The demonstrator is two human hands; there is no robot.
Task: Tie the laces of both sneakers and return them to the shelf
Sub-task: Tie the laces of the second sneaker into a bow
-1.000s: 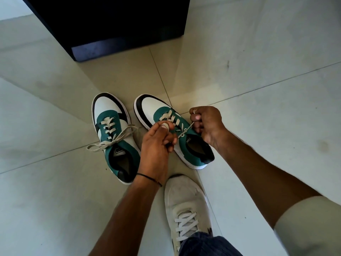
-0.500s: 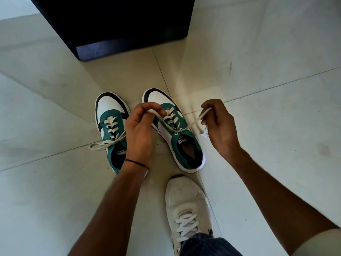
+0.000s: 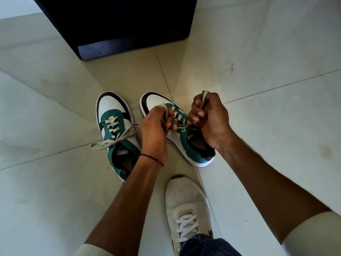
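Two green, white and black sneakers stand side by side on the tiled floor. The left sneaker carries a tied bow with loops trailing to the left. Over the right sneaker both hands meet above the top eyelets. My left hand is closed on one cream lace end that loops over its fingers. My right hand is closed on the other lace end, which sticks up out of the fist. The middle of that sneaker's lacing is hidden behind my fingers.
A dark shelf unit stands on the floor just beyond the sneakers. My own foot in a white shoe rests close behind the right sneaker. Pale floor tiles spread to both sides.
Half a second ago my hands were spread wide, pulling the lace ends apart. They have now come together over the right sneaker's top eyelets, each still gripping its lace end.
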